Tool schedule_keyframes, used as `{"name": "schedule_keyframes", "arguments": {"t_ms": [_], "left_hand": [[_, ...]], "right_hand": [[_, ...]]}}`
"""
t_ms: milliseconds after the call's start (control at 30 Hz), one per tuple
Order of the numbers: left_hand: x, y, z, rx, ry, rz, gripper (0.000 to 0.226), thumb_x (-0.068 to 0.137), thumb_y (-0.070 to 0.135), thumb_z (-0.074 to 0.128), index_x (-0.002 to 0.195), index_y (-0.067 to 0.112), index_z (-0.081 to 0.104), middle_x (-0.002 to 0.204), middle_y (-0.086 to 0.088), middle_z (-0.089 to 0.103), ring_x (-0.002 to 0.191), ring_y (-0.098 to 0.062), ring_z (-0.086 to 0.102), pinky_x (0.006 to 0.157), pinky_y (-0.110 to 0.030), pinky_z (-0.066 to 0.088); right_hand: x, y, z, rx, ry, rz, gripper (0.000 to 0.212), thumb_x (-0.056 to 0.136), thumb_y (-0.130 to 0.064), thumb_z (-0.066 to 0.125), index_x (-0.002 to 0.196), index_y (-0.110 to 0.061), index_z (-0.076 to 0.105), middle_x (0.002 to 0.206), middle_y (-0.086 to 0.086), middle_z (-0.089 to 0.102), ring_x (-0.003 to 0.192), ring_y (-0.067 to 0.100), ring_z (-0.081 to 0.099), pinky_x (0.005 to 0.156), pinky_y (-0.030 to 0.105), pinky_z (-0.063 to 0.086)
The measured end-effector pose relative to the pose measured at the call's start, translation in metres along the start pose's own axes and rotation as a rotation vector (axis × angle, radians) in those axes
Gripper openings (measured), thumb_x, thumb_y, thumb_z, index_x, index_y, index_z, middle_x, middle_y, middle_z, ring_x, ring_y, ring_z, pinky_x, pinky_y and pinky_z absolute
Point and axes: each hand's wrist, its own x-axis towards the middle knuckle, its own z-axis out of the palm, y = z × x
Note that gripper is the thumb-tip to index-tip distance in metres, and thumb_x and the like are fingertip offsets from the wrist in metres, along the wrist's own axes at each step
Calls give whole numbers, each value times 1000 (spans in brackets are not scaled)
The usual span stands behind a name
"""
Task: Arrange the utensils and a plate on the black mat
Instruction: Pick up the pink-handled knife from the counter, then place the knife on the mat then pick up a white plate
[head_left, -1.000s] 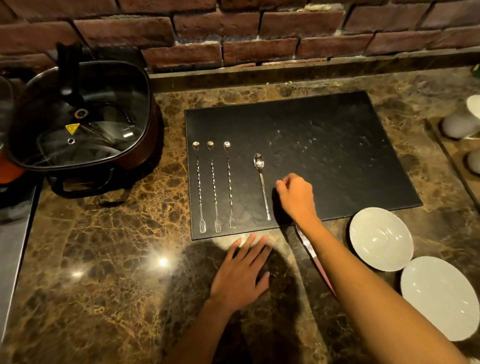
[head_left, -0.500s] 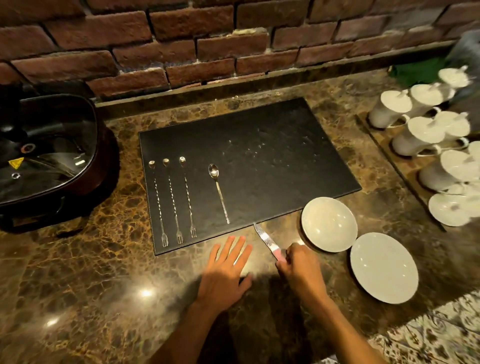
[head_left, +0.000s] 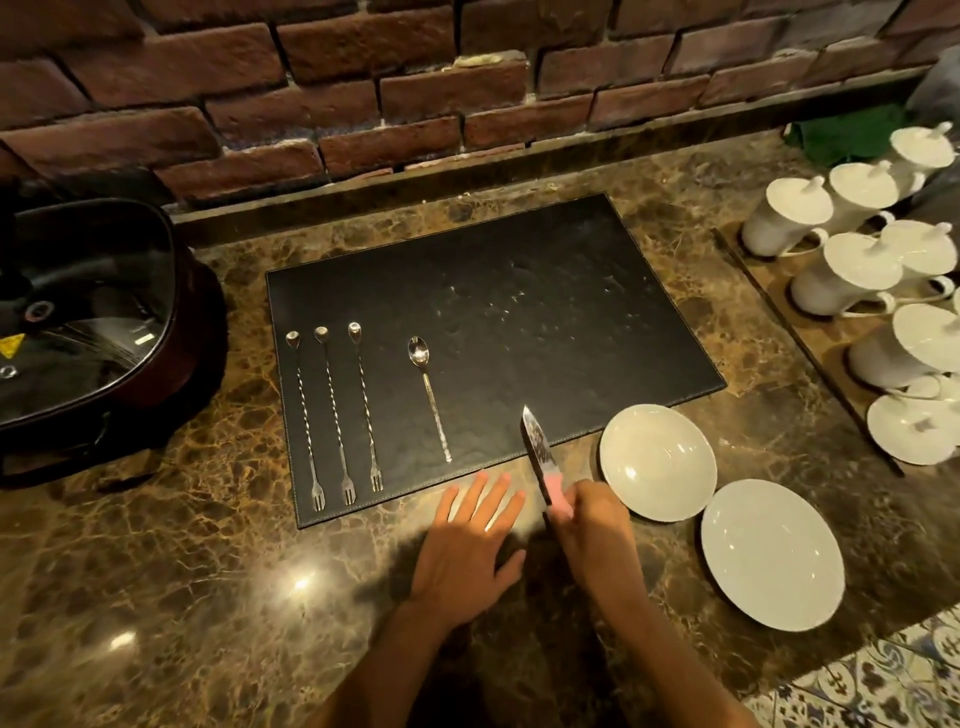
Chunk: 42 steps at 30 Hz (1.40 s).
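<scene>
Trouble looms if the right hand (head_left: 592, 519), grip closed on the pink-handled steel knife (head_left: 537, 449), swings its blade near the black rectangular mat (head_left: 519, 322) into the flat, empty left hand (head_left: 467, 540).

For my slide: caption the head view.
Right hand brings knife to black mat; left hand rests flat.

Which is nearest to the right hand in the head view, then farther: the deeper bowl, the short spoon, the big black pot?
From the right hand:
1. Deeper bowl, just to its right on the counter.
2. Short spoon, up-left on the black mat.
3. Big black pot, far left.
</scene>
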Motion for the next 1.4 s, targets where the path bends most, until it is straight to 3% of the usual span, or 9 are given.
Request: {"name": "schedule_keyframes", "arguments": {"t_ms": [100,267,500,600,1033,1167,1300,1400], "left_hand": [[20,8,-3,-40,44,93,69,86,57,56,148,29,47,160,-2,44,149,-25,38,120,-48,34],[37,16,-1,48,72,142,56,95,62,48,140,31,59,148,-1,59,143,-24,47,119,-47,39],[37,15,-9,41,98,153,51,96,59,49,137,31,61,146,4,60,140,-23,49,118,-42,35],[37,15,-10,-3,50,138,50,99,57,44,139,30,60,150,3,56,145,-23,44,117,-46,41],[38,13,1,-3,27,117,52,102,57,37,143,31,55,154,4,50,151,-20,33,121,-46,35],[39,12,3,21,48,121,53,103,57,36,146,31,50,156,3,48,151,-20,31,122,-42,28],[40,13,3,56,55,102,61,96,58,47,150,30,43,158,1,48,150,-21,32,119,-41,21],[38,14,0,28,67,88,61,93,56,52,148,31,50,163,2,41,153,-19,33,120,-40,23]], "right_hand": [[48,-22,-8,36,-41,67,15,89,-29,59,80,-20,51,80,0,58,73,18,53,67,27,36],[115,-61,-1,-12,-26,25,16,88,-26,62,92,-10,62,95,12,66,90,32,62,74,36,46],[150,-87,18,-89,-52,4,24,89,-22,62,101,-1,61,105,21,64,101,39,59,80,42,47],[151,-91,21,-81,-52,14,25,89,-21,63,105,-2,61,107,20,63,102,37,59,82,41,48],[150,-88,22,-66,-34,12,31,89,-23,64,112,-2,60,110,19,61,101,37,60,81,38,49],[150,-85,19,-24,-60,24,34,87,-31,66,105,-3,61,106,18,61,98,36,59,80,40,47],[145,-70,0,49,-59,34,30,88,-36,60,85,-7,58,91,14,59,88,33,58,69,35,39],[132,-34,-36,199,2,74,24,90,-32,57,89,-9,64,88,7,65,83,24,59,73,33,43]]}}
